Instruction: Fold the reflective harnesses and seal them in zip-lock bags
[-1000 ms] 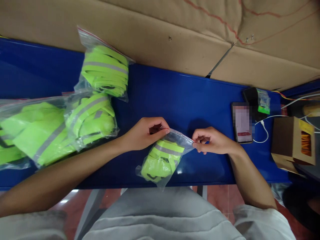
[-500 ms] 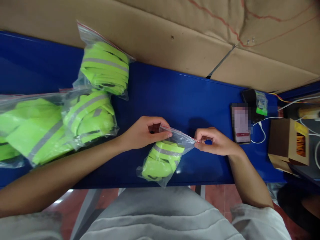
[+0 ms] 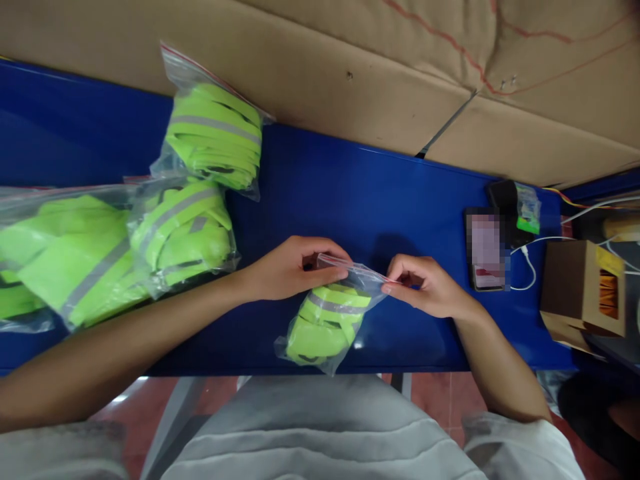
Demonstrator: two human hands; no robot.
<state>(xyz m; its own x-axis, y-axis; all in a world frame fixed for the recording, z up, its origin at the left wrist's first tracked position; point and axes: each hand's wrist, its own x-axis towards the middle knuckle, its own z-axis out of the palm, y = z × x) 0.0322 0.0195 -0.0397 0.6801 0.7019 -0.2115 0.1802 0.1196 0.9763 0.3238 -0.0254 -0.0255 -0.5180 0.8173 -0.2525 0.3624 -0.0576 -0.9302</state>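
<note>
A clear zip bag (image 3: 327, 327) holds a folded neon-yellow band or vest with a grey reflective stripe, near the front edge of the blue table. My left hand (image 3: 300, 269) pinches the bag's top edge toward its left end, thumb over fingers. At the right end of the same red-lined zip edge, my right hand (image 3: 423, 283) pinches the corner between thumb and finger. The bag hangs toward me below both hands. Left of my left hand sits another filled zip bag (image 3: 183, 233), with a further filled bag (image 3: 215, 140) behind it.
More bagged neon-yellow items (image 3: 80, 253) lie at the far left. Cardboard (image 3: 310, 73) lines the table's back. A phone (image 3: 485, 247), a white cable (image 3: 533, 270) and an open cardboard box (image 3: 575, 287) are on the right of the blue table (image 3: 320, 187).
My left hand has slid slightly right along the bag's zip edge, and my right hand has shifted a little left. They are slightly closer together, both still pinching.
</note>
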